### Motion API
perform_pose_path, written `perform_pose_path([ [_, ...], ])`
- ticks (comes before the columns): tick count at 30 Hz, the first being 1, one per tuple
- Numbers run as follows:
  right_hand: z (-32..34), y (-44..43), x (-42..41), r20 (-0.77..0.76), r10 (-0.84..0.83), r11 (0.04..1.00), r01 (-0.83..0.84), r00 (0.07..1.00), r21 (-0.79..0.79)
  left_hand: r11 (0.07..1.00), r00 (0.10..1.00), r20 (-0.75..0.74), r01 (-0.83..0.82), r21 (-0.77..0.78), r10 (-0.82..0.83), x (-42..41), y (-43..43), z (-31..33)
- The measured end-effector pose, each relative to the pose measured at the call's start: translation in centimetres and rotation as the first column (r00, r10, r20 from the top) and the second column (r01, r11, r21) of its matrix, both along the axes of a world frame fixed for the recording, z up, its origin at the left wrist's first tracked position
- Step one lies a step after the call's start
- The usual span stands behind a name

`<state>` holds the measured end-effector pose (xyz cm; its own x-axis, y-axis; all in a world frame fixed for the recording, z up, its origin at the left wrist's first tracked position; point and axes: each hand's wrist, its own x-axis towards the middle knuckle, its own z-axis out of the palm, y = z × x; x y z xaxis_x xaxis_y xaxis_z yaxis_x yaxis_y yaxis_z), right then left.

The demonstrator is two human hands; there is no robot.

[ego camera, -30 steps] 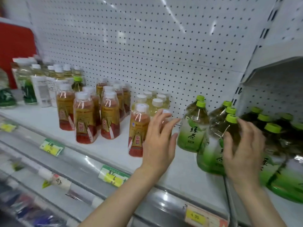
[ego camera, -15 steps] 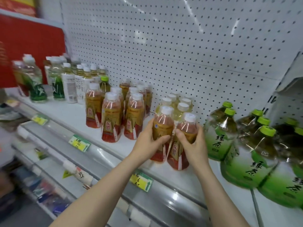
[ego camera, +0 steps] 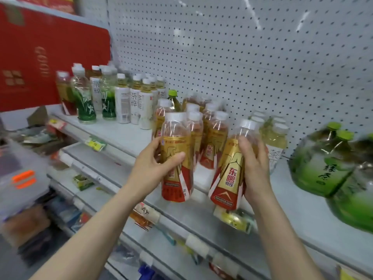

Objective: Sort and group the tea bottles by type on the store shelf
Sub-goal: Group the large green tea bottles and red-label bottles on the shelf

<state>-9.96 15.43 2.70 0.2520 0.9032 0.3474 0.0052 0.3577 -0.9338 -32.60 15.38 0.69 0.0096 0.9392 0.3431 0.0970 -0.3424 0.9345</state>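
Head view: the left hand (ego camera: 153, 166) grips a gold bottle (ego camera: 176, 138) round its middle, thumb across the front of the gold-and-red label and fingers curled behind. This bottle stands upright, white cap on top, its base over the front edge of the shelf (ego camera: 125, 136). The right hand (ego camera: 254, 164) wraps a tilted bottle (ego camera: 230, 178) of the same kind from the right side, fingers curled over its shoulder; its cap leans right and its red base points down and left. The two bottles are near each other but apart. Whether either base touches the shelf I cannot tell.

Just behind them stands a gold group (ego camera: 214, 136) of matching bottles, packed close. To its right, behind the right hand, are pale bottles (ego camera: 275, 136) with white caps. Far right, large green bottles (ego camera: 319, 164) with green caps stand in a group. Left of the gold group a dark bottle (ego camera: 174, 99) with a green cap stands alone, then white-label bottles (ego camera: 135, 102), then leaf-print bottles (ego camera: 84, 98) at the shelf's left end.

A white pegboard (ego camera: 242, 57) backs the shelf and a red box (ego camera: 40, 57) sits at upper left. Yellow price tags (ego camera: 94, 143) hang on the front rail.
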Motion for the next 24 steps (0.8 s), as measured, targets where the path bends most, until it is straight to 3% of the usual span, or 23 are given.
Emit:
perform_pose_path([
  [10, 1.1, 2.0, -12.7, 0.062, -0.048, 0.997, 0.044, 0.997, 0.067, 0.999, 1.000, -0.008, 0.021, -0.030, -0.021, -14.1, 5.6, -0.2],
  [15, 3.0, 5.0, -15.1, 0.269, -0.133, 0.987, 0.104, 0.954, 0.118, 0.998, 0.998, 0.009, 0.062, -0.008, -0.062, -16.3, 10.7, 0.4],
  [20, 3.8, 7.9, -16.5, 0.540, -0.268, 0.963, 0.210, 0.798, 0.168, 0.995, 0.995, 0.007, 0.096, -0.015, -0.096, -16.9, 15.7, 0.5],
  [24, 3.9, 9.5, -17.2, 0.737, -0.397, 0.905, 0.368, 0.547, 0.214, 0.991, 0.991, -0.030, 0.133, -0.018, -0.133, -17.4, 19.3, 0.3],
])
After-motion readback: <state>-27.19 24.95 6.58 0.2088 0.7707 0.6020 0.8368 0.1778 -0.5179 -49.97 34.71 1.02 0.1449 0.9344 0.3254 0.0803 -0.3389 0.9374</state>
